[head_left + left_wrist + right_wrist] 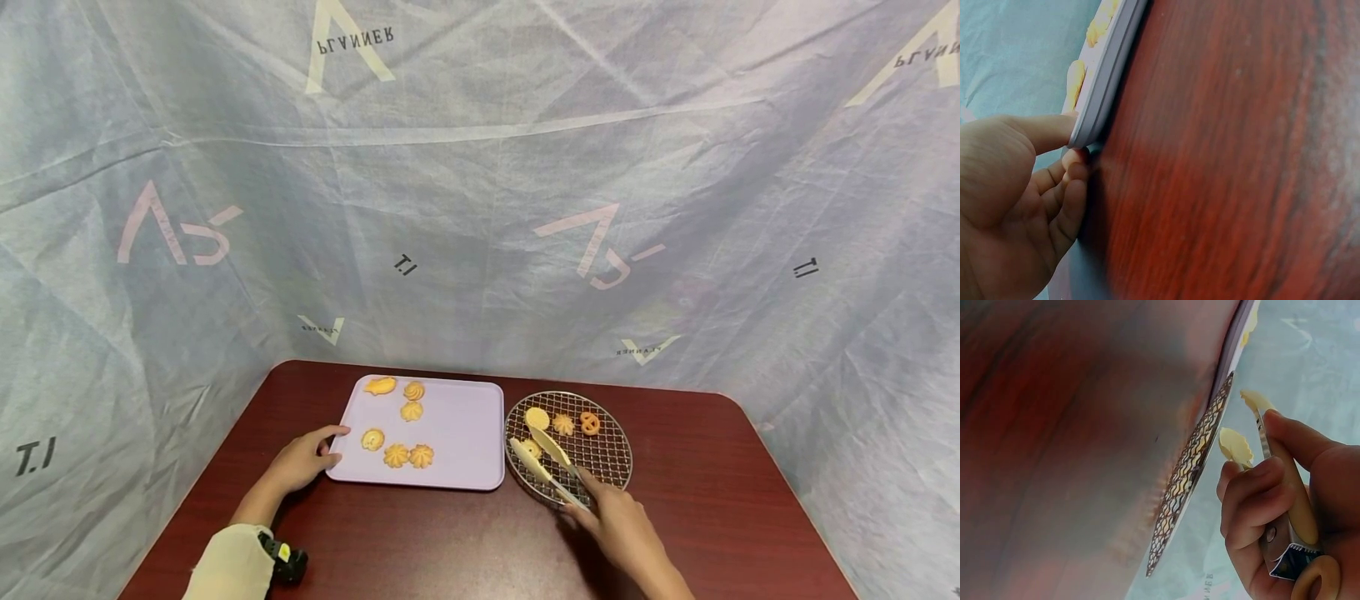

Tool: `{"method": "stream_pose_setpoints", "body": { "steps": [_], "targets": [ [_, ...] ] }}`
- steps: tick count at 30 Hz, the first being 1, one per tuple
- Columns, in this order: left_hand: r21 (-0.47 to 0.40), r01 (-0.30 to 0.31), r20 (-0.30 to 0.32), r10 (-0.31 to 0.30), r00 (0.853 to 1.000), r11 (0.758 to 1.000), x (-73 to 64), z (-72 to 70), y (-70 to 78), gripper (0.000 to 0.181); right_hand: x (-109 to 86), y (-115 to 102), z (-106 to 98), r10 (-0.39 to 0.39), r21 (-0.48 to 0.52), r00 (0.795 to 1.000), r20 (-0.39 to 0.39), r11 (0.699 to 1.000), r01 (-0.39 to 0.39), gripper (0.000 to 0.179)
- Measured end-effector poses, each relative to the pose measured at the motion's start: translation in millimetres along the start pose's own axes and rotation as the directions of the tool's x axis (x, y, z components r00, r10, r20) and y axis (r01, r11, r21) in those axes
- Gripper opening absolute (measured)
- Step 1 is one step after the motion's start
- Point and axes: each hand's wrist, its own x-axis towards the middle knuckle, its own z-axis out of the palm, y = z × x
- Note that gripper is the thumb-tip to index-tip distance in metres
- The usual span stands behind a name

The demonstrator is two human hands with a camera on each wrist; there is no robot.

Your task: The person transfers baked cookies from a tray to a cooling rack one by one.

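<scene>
My left hand [300,460] holds the near left edge of a lilac tray [465,433], thumb on the rim and fingers curled at its underside. Several cookies lie on the tray, among them a fish-shaped one [380,386] and a swirled one [414,391]. In my right hand [622,521] is a pair of tongs [531,461] with cream tips, spread apart over a round wire rack [611,458]. Between the tips shows a scalloped cookie [532,448]. Also on the rack are a round pale cookie [537,417], a flower-shaped cookie [563,425] and a small pretzel [590,423].
Tray and rack stand side by side, almost touching, on a dark red wooden table [712,483]. Printed grey cloth [480,208] hangs behind the table and along both sides. A dark wrist device [288,562] sits at the left sleeve.
</scene>
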Motion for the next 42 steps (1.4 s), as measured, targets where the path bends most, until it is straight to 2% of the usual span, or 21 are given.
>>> {"method": "stream_pose_setpoints", "body": {
  "steps": [21, 28, 33, 42],
  "targets": [
    [0.000, -0.003, 0.002, 0.003, 1.000, 1.000, 2.4, -0.5, -2.4, 0.044, 5.7, -17.1, 6.5, -0.066, -0.009, 0.998, -0.008, 0.998, 0.066, 0.063],
    [0.009, -0.012, -0.001, 0.012, 1.000, 1.000, 0.8, 0.3, -2.1, 0.044, 9.2, -21.6, 10.1, -0.128, -0.024, 0.992, -0.017, 0.992, 0.127, 0.063],
    [0.003, -0.030, -0.008, 0.030, 1.000, 1.000, -1.5, -0.7, 0.9, 0.044, 11.8, -25.8, 13.5, -0.144, -0.026, 0.989, -0.012, 0.989, 0.144, 0.065],
    [0.004, -0.016, -0.011, 0.016, 1.000, 1.000, -1.3, -0.3, 0.4, 0.044, 16.9, -34.7, 20.7, -0.193, -0.032, 0.981, -0.028, 0.981, 0.192, 0.066]
  ]
}}
